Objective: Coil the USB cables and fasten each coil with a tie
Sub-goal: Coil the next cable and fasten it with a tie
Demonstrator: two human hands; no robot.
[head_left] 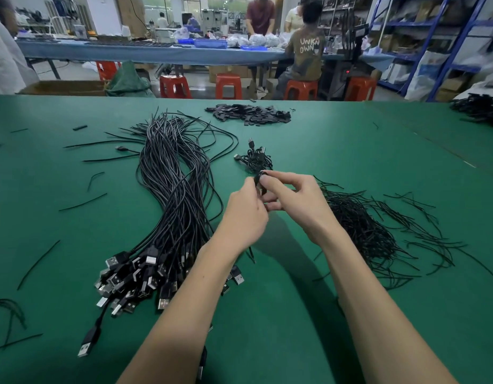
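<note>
Fingers [267,180] of both hands pinching coil [259,178]

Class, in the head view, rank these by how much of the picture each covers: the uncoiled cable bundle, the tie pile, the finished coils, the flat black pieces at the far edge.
1. Uncoiled cable bundle
2. Tie pile
3. Flat black pieces, though these lie farther away, so their true size is unsure
4. Finished coils
</note>
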